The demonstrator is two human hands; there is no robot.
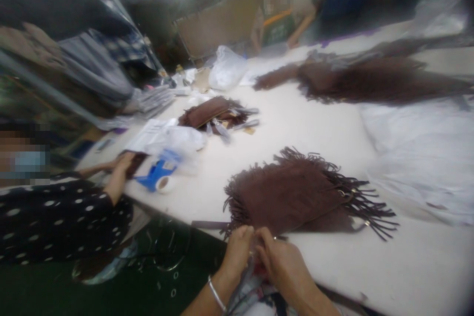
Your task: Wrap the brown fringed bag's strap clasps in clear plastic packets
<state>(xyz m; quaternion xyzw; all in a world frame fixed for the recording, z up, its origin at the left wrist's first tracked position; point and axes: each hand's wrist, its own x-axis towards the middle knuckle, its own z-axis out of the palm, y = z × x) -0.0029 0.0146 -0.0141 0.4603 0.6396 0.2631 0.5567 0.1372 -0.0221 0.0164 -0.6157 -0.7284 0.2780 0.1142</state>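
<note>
My left hand and my right hand are close together at the table's near edge, in front of my body. The fingers of both are closed in a pinch. Whatever lies between them is small and blurred, so I cannot make it out. Just beyond my fingers, a brown fringed bag lies flat on the white table. Its dark fringe spreads to the left, to the back and to the right, and small metal rings show at its right side.
At the left, a co-worker's hands hold a dark brown piece beside a blue tape dispenser. Farther back lie a smaller fringed brown pile and a white plastic bag. More brown pieces and white sheeting are at the right.
</note>
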